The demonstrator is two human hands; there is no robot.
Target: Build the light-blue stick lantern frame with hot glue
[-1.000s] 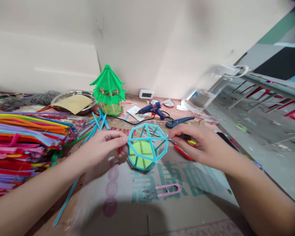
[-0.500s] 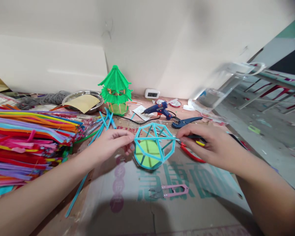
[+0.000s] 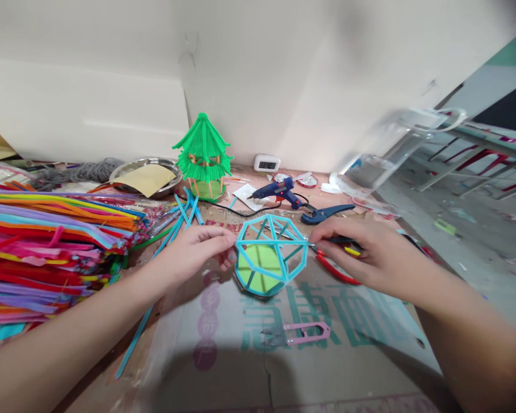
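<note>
A light-blue pipe-cleaner frame (image 3: 274,244), many-sided with crossing spokes, stands over a yellow-green base (image 3: 255,267) on the cardboard. My left hand (image 3: 208,246) is closed, thumb and forefinger pinching the frame's left corner. My right hand (image 3: 348,246) pinches the right end of the blue strip that crosses the top. Beneath my right hand lies a tool with red handles (image 3: 337,271); a dark and yellow part shows beside the fingers, its kind partly hidden. Pink thread snips (image 3: 307,332) lie on the cardboard nearer me.
Bundles of coloured pipe cleaners (image 3: 47,252) fill the left side. Behind stand a green pagoda model (image 3: 204,158), a metal bowl (image 3: 169,166) and a small digital clock (image 3: 267,163). A blue glue gun (image 3: 279,189), blue cutters (image 3: 327,214) and a clear plastic jug (image 3: 378,158) are at the back right.
Almost nothing differs. Both hands keep their pinch on the frame, and the whole view has shifted very slightly.
</note>
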